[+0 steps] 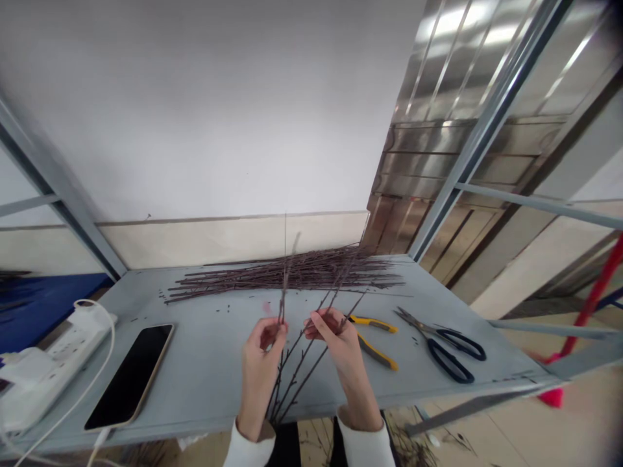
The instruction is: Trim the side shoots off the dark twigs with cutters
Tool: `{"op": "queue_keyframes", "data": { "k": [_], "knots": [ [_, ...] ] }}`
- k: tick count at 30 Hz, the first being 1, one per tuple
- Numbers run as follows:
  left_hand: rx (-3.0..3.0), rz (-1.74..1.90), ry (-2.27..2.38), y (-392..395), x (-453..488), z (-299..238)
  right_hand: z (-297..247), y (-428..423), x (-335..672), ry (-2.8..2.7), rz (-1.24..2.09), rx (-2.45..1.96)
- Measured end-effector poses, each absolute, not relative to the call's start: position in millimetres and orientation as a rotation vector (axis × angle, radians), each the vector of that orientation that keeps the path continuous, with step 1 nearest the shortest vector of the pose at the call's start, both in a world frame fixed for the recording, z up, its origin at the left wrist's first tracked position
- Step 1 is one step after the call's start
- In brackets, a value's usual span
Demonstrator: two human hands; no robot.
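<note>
Thin dark twigs [302, 355] with small buds run up from the table's front edge and fan out between my hands. My left hand [265, 347] pinches one or more of them, which stand nearly upright. To its right, my right hand [333, 331] has its thumb and fingers closed on other twigs that slant up to the right. Behind both hands lies a long pile of similar dark twigs [272, 274]. Yellow-handled pliers [377, 350] lie just right of my right hand, their jaws partly hidden by it.
Scissors with dark blue handles [445, 347] lie at the right of the grey table [204, 363]. A phone [131, 376] on a cable and a white power strip [58, 363] occupy the left. Metal frame posts [487, 136] rise at both sides. Twig scraps litter the floor.
</note>
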State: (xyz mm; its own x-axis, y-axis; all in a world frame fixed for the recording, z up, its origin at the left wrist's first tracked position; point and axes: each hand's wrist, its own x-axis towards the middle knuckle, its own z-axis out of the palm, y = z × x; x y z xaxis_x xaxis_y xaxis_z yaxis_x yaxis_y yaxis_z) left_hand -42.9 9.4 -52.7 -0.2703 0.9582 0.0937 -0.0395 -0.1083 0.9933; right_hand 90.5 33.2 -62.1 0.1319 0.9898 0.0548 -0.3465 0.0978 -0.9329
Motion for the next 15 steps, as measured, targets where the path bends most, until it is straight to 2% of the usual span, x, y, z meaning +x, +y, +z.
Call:
{"op": "queue_keyframes", "data": {
  "k": [6, 11, 13, 15],
  "knots": [
    [0.948, 1.389, 1.124, 14.6, -48.7, -43.5, -70.5, 34.5, 104.9, -1.063, 1.227, -1.011],
    [0.893, 1.336, 1.099, 20.1, -52.1, -45.0, -89.1, 26.2, 187.5, -1.148, 1.111, -1.158],
    [0.884, 1.321, 1.083, 23.3, -53.6, -49.3, -104.2, 21.4, 237.8, -1.083, 0.906, -1.335],
    [0.873, 1.292, 1.076, 25.8, -54.2, -52.9, -123.4, 17.7, 287.0, -1.232, 0.414, -1.754]
  ]
}}
